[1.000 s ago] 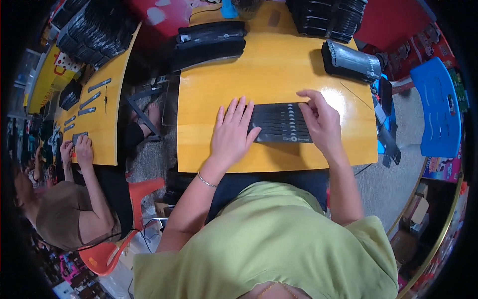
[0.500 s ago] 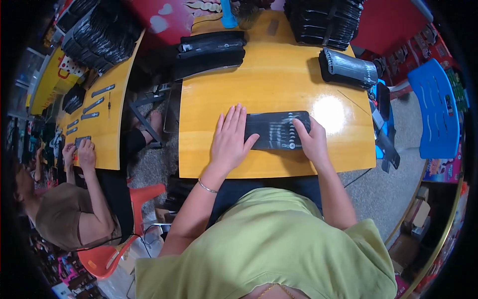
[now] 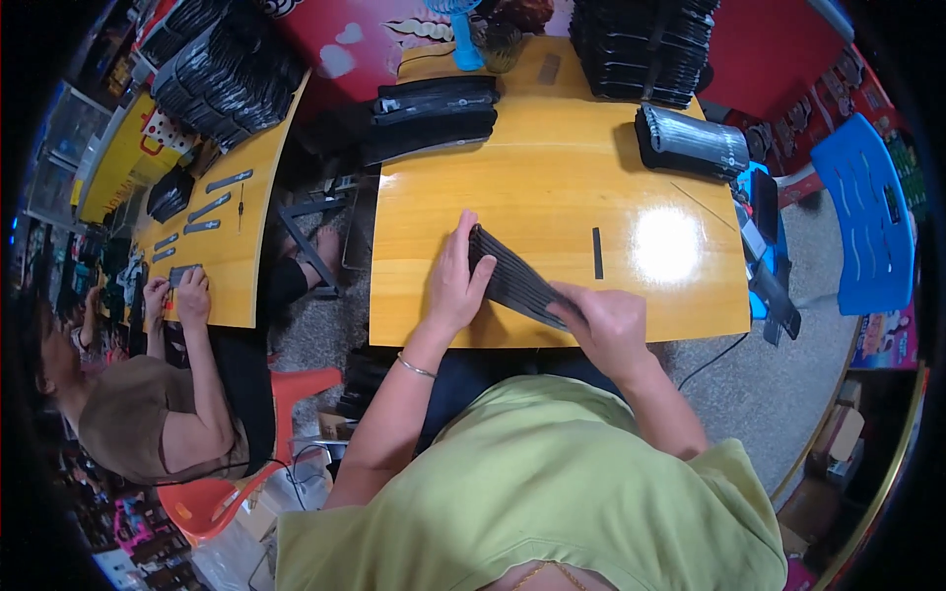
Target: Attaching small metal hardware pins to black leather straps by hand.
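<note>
I hold a flat black ribbed pouch (image 3: pixel 512 279) tilted up on its edge over the near side of the yellow wooden table (image 3: pixel 552 172). My left hand (image 3: pixel 455 278) grips its left end, thumb on the front face. My right hand (image 3: pixel 609 321) closes on its lower right end near the table's front edge. A thin black strip (image 3: pixel 597 253) lies flat on the table just right of the pouch.
Stacks of black pouches (image 3: pixel 641 44) stand at the table's far edge, a folded pile (image 3: pixel 434 116) at far left, a wrapped bundle (image 3: pixel 692 143) at far right. A blue chair (image 3: pixel 867 217) is on the right. Another person (image 3: pixel 148 414) works at a second yellow table (image 3: pixel 217 236) on the left.
The pouch lay flat under both my palms; now it is lifted off the table and tilted on edge, held at both ends. The thin black strip now lies bare on the table.
</note>
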The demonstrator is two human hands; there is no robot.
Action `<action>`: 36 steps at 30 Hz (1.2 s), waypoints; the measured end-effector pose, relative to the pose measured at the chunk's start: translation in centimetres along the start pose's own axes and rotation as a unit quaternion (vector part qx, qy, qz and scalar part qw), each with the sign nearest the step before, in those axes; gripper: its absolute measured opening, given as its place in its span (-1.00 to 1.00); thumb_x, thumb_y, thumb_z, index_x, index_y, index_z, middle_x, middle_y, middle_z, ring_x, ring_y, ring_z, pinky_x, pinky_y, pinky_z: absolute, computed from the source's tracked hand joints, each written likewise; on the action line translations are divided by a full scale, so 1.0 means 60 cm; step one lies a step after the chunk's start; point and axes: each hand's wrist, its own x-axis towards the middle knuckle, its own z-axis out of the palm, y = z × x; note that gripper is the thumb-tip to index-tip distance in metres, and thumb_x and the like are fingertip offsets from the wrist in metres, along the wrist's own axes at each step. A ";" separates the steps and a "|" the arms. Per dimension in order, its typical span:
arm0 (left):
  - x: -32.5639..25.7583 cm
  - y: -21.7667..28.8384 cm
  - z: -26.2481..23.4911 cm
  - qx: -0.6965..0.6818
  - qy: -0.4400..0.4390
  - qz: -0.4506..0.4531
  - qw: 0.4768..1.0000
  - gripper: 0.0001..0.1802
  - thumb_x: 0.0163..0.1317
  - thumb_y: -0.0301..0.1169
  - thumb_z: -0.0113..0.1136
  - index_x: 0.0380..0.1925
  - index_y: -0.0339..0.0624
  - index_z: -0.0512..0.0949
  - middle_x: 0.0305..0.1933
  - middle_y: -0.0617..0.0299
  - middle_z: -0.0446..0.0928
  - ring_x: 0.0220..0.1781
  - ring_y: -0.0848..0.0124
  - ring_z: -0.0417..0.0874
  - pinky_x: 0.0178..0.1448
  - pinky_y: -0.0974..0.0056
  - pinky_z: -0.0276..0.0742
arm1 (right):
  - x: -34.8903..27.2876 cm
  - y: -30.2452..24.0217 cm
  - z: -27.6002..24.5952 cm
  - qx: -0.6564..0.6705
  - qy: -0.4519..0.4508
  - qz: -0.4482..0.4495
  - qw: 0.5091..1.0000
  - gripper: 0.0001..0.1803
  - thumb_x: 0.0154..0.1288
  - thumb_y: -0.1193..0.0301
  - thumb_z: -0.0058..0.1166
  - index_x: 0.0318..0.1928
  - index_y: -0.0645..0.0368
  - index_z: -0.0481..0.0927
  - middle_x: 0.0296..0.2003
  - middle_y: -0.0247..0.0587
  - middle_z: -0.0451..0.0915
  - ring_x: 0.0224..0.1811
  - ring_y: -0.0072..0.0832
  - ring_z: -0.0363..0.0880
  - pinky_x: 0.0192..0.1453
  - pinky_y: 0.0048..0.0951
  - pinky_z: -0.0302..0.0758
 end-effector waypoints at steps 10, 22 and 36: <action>-0.026 0.049 0.009 -0.478 0.109 -0.196 0.849 -0.61 0.42 -0.27 -0.10 0.08 -0.35 0.38 0.00 0.23 0.47 0.02 0.54 0.44 0.14 0.43 0.33 | -0.015 0.010 -0.081 0.094 0.063 0.184 0.976 -0.77 0.13 0.38 0.22 -0.26 0.27 0.57 -0.57 -0.15 0.58 -0.56 -0.36 0.58 -0.46 -0.44 0.45; -0.042 0.103 -0.021 -0.406 0.129 -0.196 0.884 -0.73 0.43 -0.28 -0.11 -0.43 -0.16 0.40 -0.46 0.53 0.26 -0.41 0.73 0.17 -0.33 0.57 0.16 | -0.047 0.051 -0.046 0.247 0.084 0.293 0.920 -0.67 0.44 0.33 -0.16 -0.41 0.32 0.43 -0.63 -0.46 0.30 -0.52 -0.73 0.19 -0.48 -0.54 0.18; -0.066 0.130 -0.040 -0.435 0.142 -0.183 0.870 -0.65 0.46 -0.24 -0.21 -0.30 -0.25 0.47 -0.31 0.42 0.44 -0.24 0.66 0.36 -0.10 0.51 0.34 | -0.066 0.017 -0.074 0.338 0.085 0.270 0.898 -0.69 0.45 0.32 -0.17 -0.18 0.34 0.53 -0.40 -0.41 0.53 -0.32 -0.70 0.39 -0.21 -0.59 0.37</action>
